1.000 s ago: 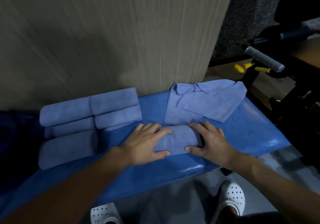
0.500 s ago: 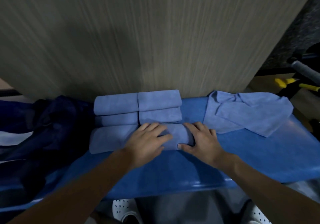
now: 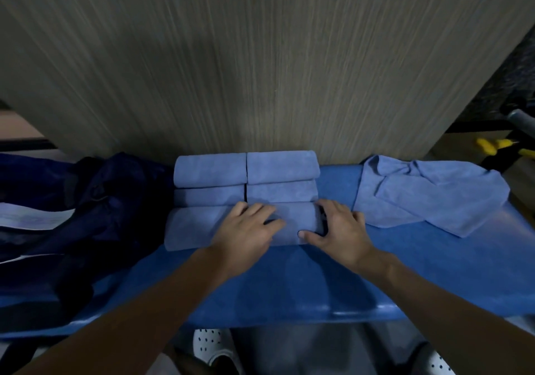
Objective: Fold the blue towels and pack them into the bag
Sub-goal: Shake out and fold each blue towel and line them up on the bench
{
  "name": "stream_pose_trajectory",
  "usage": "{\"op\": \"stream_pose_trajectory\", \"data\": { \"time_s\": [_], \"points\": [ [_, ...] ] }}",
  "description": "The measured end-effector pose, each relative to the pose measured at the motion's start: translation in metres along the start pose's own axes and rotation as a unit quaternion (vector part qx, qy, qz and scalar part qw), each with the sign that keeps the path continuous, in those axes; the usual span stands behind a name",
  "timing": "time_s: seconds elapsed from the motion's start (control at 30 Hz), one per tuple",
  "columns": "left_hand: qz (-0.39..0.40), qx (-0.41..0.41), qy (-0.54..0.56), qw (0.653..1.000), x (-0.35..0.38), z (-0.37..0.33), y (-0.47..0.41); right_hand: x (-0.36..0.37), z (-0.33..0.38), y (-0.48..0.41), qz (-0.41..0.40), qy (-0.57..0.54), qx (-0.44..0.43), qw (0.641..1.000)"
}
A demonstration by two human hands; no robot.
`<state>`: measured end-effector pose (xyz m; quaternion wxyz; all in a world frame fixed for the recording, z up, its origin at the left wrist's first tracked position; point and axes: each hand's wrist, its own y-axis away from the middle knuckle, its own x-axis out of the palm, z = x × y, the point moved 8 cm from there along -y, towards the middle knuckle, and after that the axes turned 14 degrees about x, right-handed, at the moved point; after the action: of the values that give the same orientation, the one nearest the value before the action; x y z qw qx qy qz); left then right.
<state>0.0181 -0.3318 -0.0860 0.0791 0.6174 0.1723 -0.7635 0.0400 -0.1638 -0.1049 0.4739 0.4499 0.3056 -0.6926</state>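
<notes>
A: Back edge?
B: Closed off. Wood panel (image 3: 260,70) rises straight behind the folded towels (image 3: 246,172).
A: Sides?
B: Dark bag (image 3: 86,215) heaped just left of the stack. Loose towel (image 3: 428,195) sprawled right, with a bare strip of worktop (image 3: 337,183) between it and the stack.
A: Front?
B: Open worktop along the near edge; only two forearms (image 3: 162,302) cross it.

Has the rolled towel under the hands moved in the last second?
Yes. The rolled towel slid left, away from the loose towel, up against the folded stack.
</notes>
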Motion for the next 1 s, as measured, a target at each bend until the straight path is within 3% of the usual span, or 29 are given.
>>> {"op": "stream_pose_trajectory", "data": {
  "time_s": [0.2, 0.4, 0.5, 0.57, 0.7, 0.9, 1.0],
  "points": [
    [-0.007, -0.015, 0.005, 1.0, -0.007, -0.002, -0.01, 0.0, -0.003, 0.002, 0.002, -0.012, 0.009, 1.0],
    [-0.041, 0.021, 0.036, 0.998, -0.017, -0.037, -0.096, -0.057, -0.094, -0.008, -0.137, 0.133, 0.051, 0.98],
    [-0.007, 0.048, 0.079, 0.996, -0.009, -0.07, -0.151, -0.078, -0.169, -0.008, -0.093, 0.219, 0.145, 0.96],
    [0.049, 0.046, 0.125, 0.99, 0.008, -0.089, -0.18, -0.083, -0.202, -0.004, -0.058, 0.234, 0.162, 0.957],
    [0.135, 0.063, 0.155, 0.977, 0.037, -0.114, -0.212, -0.089, -0.218, -0.002, -0.055, 0.224, 0.105, 0.967],
    [0.153, 0.055, 0.099, 0.982, 0.03, -0.112, -0.215, -0.133, -0.196, 0.03, -0.218, 0.178, -0.002, 0.96],
    [0.174, 0.011, 0.058, 0.983, 0.023, -0.105, -0.214, -0.134, -0.19, 0.05, -0.195, 0.103, -0.05, 0.974]
  ]
}}
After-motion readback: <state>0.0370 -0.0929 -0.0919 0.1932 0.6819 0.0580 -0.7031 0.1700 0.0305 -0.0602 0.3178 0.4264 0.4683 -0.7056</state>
